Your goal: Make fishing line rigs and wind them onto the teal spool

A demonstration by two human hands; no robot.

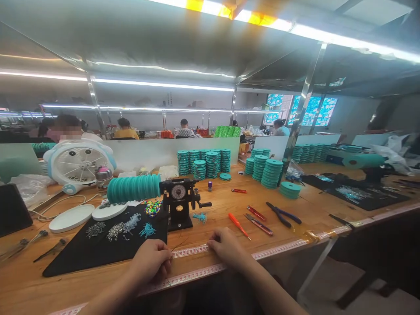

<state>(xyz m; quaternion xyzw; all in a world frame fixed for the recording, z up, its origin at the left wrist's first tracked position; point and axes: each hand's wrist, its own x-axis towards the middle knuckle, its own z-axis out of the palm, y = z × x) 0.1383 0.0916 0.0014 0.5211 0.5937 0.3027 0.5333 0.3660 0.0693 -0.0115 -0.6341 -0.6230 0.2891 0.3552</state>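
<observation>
A short strip of measuring tape (pixel 190 251) stretches between my two hands, just above the table's front edge. My left hand (pixel 152 259) has its fingers closed on the strip's left end. My right hand (pixel 226 246) pinches the right end between thumb and fingers. A longer measuring tape (pixel 197 274) runs along the table edge below them. Behind my hands stands a black hand-cranked winder (pixel 179 203) with a dial, carrying a row of teal spools (pixel 134 189). Small blue pins (pixel 200 218) lie beside its base.
On the left, a black mat (pixel 98 253) holds piles of pins and beads near white plates (pixel 72 218) and a fan (pixel 78 164). Right are an orange screwdriver (pixel 238 225), cutters (pixel 259 224) and pliers (pixel 282 213). Stacked teal spools (pixel 212 164) stand behind; people sit further back.
</observation>
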